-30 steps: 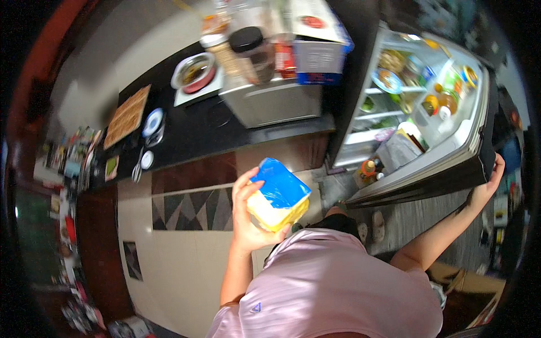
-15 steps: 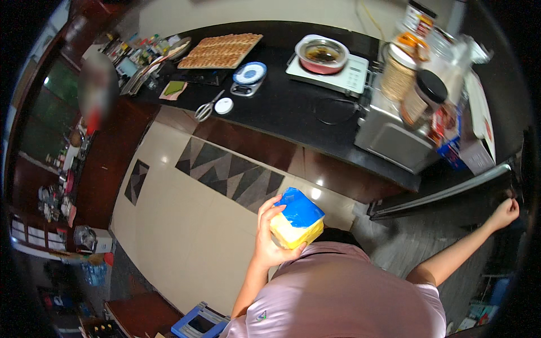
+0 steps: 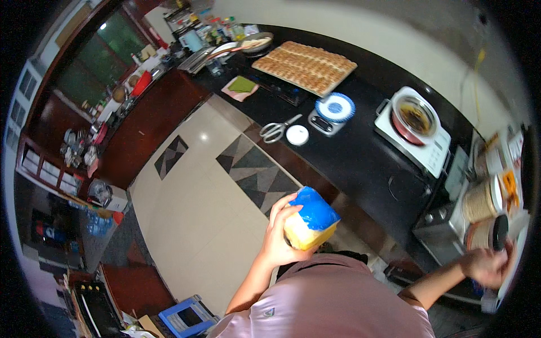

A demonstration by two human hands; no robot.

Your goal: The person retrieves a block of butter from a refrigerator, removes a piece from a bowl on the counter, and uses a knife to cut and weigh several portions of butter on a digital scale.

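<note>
In front of my torso, my left hand [image 3: 279, 239] is wrapped around a block-shaped package [image 3: 311, 218], blue on top and yellow below. The fingers lie along its left side, with the thumb beneath. At the far right, my right hand [image 3: 489, 267] is blurred by motion, its fingers too smeared to read. It lies just below a black-lidded jar [image 3: 486, 233] of light brown contents; whether the two touch, I cannot tell. Next to that jar, a clear jar [image 3: 479, 201] of pale grains rests on a silver countertop appliance [image 3: 431, 228].
The black counter [image 3: 360, 158] holds scissors [image 3: 276, 130], a round white lid [image 3: 297, 135], a scale [image 3: 327, 123] bearing a blue-rimmed plate [image 3: 336, 107], and a tray of browned food pieces [image 3: 304, 65]. A red pot [image 3: 416, 119] sits on a white cooktop [image 3: 437, 151].
The view has turned rightward, shifting the counter. My right hand has moved from beside the dark door at the far right to near the black-lidded jar. My left hand still holds the package.
</note>
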